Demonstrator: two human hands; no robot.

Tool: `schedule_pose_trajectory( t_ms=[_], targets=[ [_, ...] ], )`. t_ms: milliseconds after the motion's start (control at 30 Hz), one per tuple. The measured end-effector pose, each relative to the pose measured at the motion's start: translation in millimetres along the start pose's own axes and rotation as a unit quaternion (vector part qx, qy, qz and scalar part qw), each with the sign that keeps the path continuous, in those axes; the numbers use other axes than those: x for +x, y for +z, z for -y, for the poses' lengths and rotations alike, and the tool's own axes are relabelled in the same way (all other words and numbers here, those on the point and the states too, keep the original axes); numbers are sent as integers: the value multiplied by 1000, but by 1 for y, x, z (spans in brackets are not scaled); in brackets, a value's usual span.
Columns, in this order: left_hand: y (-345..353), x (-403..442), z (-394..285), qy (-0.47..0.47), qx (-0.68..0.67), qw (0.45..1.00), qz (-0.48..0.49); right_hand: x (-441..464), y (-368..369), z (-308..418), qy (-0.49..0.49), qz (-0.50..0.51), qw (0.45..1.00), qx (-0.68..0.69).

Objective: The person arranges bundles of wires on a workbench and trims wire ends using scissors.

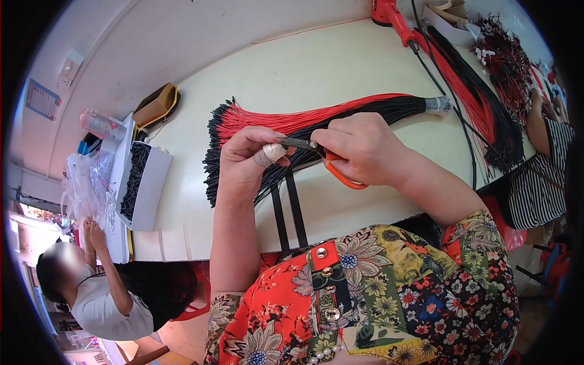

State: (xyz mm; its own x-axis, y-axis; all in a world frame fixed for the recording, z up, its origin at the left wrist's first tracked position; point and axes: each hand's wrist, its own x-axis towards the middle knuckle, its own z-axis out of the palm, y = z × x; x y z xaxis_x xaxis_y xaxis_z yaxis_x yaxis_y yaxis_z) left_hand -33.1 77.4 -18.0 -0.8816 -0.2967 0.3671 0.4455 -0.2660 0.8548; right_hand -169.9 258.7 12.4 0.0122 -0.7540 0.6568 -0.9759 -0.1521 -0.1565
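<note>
My right hand (365,149) is closed on scissors with orange handles (345,174), at the middle of the view. Their dark blades (294,142) point left and reach the fingertips of my left hand (248,159). A whitish wrap covers one of that hand's digits, and its fingers are pinched at the blades; anything small between them cannot be made out. Under and behind both hands lies a long bundle of red and black wires (316,111), fanned out at the left with black ends and bound with clear wrap at the right. Two black straps (288,213) run to the table's front edge.
A white box of black pieces (151,185) stands left on the table (201,146), near a brown box (157,104). At the right are a red heat gun (395,24), cables and more wire bundles (468,91). Co-workers sit at left (115,310) and right (535,188).
</note>
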Motion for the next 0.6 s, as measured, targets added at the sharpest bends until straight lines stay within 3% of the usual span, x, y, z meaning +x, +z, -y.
schedule_pose_trajectory(
  t_ms=[300,600],
  targets=[
    [-1,0,0,0,-1,1000,7,1,6,-1,-20,-44,998,-31],
    [0,1,-4,-55,-8,998,11,-1,4,1,-6,-11,999,-35]
  ],
)
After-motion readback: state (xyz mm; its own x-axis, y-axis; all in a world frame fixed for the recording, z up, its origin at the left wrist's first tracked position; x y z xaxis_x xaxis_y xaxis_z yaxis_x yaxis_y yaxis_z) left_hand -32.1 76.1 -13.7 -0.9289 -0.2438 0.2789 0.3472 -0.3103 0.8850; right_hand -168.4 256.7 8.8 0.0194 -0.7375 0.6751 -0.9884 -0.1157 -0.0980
